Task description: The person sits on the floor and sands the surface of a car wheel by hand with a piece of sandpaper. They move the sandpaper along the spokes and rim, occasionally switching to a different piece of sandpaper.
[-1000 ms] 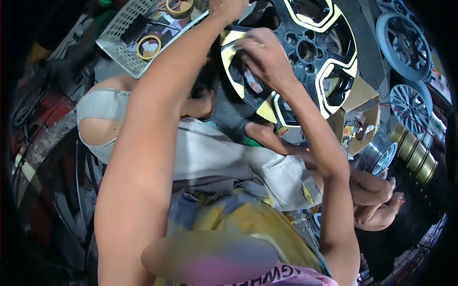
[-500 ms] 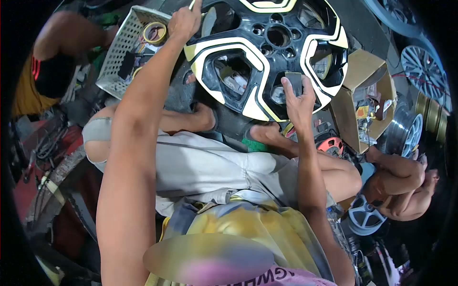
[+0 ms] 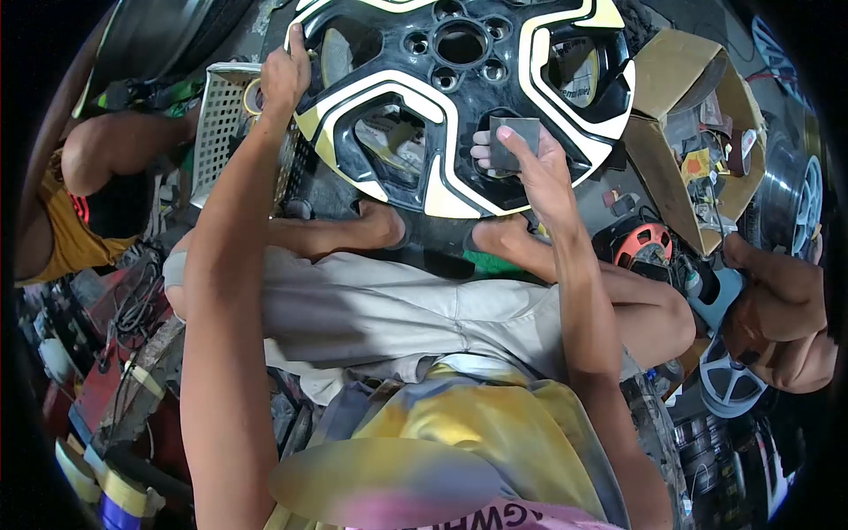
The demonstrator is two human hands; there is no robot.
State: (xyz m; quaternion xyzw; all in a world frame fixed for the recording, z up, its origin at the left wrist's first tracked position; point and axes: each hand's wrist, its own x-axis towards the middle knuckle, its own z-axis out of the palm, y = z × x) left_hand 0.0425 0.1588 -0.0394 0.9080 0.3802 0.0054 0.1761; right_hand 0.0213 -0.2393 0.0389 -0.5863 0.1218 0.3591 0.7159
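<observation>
A black alloy wheel rim (image 3: 433, 163) with pale yellow and white faces lies tilted in front of my feet. My left hand (image 3: 285, 78) is closed on its outer left edge, thumb along the edge. Over a lower spoke gap, my right hand (image 3: 543, 172) pinches a flat dark grey piece of sandpaper (image 3: 515, 146), with the thumb on top and the fingers behind it. Through the gaps between the spokes, parts of a round printed surface show beneath the wheel.
A white perforated basket (image 3: 216, 132) with tape rolls stands left. An open cardboard box (image 3: 649, 168) of small items is at right, near an orange reel (image 3: 645, 246). Other people's legs show at both sides (image 3: 115, 150). More wheels (image 3: 731, 380) stand at right.
The wheel has shifted left and slightly up in view, along with both hands. My right hand has turned the sandpaper flatter, its fingers now showing behind it at the left.
</observation>
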